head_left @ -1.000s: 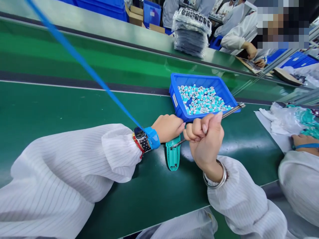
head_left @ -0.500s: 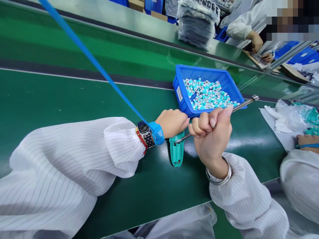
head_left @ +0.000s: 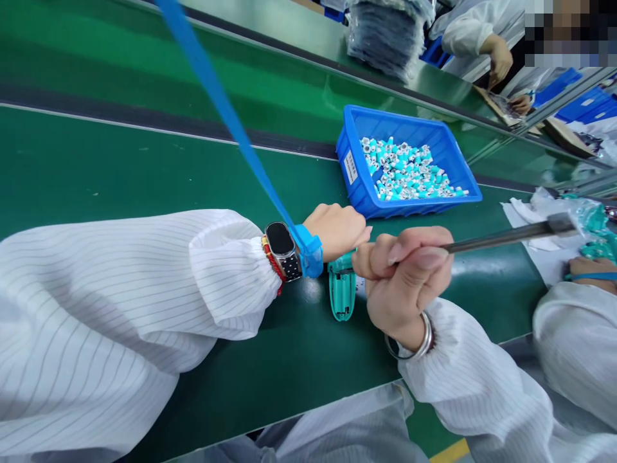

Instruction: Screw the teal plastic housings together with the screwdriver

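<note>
A teal plastic housing (head_left: 342, 296), long with a rounded near end and an open hollow face, lies on the green bench. My left hand (head_left: 336, 230) is closed over its far end, fingers mostly hidden beneath the knuckles. My right hand (head_left: 405, 276) is wrapped around a slim metal rod (head_left: 506, 238) with a thicker, socket-like end pointing right. The rod's other end reaches toward the housing, largely covered by my fingers. Whether its tip touches the housing I cannot tell. A blue strap (head_left: 241, 138) runs from my left wrist up past the top edge.
Just beyond my hands stands a blue bin (head_left: 414, 209) of small white-and-teal parts. Clear plastic bags (head_left: 554, 212) with teal pieces lie at right beside a co-worker's hand (head_left: 590, 267). Across the conveyor (head_left: 270, 90), another person works near stacked bagged items (head_left: 385, 38).
The rod's socket-like end has swung right, downward in view and closer to the camera as my right hand turned. My left hand stays on the housing. The view has shifted slightly.
</note>
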Demonstrator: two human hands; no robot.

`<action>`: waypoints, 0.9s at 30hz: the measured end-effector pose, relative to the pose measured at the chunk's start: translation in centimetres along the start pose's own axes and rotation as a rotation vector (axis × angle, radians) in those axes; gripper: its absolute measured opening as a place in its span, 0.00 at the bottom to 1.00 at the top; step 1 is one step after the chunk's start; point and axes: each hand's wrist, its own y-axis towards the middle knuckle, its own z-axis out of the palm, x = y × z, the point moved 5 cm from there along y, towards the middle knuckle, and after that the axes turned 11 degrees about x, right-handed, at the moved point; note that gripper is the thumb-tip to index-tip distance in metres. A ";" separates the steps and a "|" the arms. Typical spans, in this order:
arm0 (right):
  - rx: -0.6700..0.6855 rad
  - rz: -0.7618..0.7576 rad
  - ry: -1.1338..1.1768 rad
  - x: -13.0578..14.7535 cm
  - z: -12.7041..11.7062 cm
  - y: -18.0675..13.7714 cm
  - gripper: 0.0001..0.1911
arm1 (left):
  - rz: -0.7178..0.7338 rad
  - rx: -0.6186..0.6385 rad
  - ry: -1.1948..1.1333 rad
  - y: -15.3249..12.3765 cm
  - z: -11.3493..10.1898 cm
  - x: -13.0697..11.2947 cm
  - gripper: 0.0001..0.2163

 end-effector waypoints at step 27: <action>-0.187 0.139 0.096 -0.5 -2.6 0.4 0.14 | -0.003 -0.088 0.088 -0.2 0.0 0.2 0.21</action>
